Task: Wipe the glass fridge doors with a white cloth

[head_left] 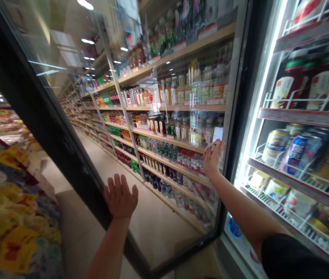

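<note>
A glass cooler door (164, 240) with a black frame stands open in front of me. My left hand (120, 197) lies flat against the door near its black edge, fingers stretched and holding nothing. Farther right, my right hand (213, 159) is up at the glass near the hinge side, its fingers bent together. Something pale and small may be under those fingertips, but blur hides what it is. A white rectangular label (218, 134) shows just above them.
At the right is the lit cooler, with bottles (283, 87) and cans (295, 154) on wire-fronted shelves. Long drink shelves (170, 141) show in the glass, along with a tiled floor (89, 151). Yellow packages (16, 240) are piled at the left.
</note>
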`<state>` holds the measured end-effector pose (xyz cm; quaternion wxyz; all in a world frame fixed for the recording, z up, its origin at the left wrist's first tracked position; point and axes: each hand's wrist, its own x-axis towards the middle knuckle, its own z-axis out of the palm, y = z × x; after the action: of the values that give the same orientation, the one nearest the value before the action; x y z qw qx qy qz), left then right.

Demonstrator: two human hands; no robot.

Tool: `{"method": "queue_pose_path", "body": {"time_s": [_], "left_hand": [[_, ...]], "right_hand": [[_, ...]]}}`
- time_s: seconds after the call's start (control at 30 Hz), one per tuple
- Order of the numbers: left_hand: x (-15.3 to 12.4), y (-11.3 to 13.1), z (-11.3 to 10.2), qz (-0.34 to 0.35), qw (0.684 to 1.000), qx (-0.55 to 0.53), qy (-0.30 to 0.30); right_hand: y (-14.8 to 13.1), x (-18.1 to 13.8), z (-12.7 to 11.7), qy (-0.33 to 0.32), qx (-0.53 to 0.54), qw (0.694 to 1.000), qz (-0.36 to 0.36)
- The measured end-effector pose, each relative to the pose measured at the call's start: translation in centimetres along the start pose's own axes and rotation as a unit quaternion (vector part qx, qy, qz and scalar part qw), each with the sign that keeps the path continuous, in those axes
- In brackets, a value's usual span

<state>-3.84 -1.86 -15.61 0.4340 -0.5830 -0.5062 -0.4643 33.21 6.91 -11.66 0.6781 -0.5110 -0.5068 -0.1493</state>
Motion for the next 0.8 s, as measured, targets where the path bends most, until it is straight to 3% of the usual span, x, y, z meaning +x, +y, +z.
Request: {"method": "queue_pose_path", "body": {"time_s": [0.2,0.43,0.5,0.63,0.7,0.8], "left_hand": [[0.3,0.3,-0.3,0.018,1.0,-0.003,0.017],[0.0,0.1,-0.1,0.004,1.0,0.0,0.006],[-0.1,0.0,0.0,0.0,1.0,-0.004,0.003],[-0.3,-0.1,0.1,-0.013,1.0,-0.01,-0.004],[-0.3,-0.1,0.1,-0.015,1.0,-0.012,-0.006],[-0.2,0.0,0.0,-0.004,1.0,-0.003,0.0]], "right_hand": [[-3.3,-3.7,-0.6,-0.152,-0.024,0.968,-0.2],[-5.7,4.4,0.2,-0.04,0.006,0.995,-0.089],[-6.1,3.1,0.2,-0.047,0.001,0.992,-0.114],[-6.1,-1.8,-0.2,-0.129,-0.009,0.969,-0.212],[-6.3,-1.4,-0.2,-0.128,-0.003,0.97,-0.208],[-7.1,2.6,0.3,-0.07,0.009,0.988,-0.137]]}}
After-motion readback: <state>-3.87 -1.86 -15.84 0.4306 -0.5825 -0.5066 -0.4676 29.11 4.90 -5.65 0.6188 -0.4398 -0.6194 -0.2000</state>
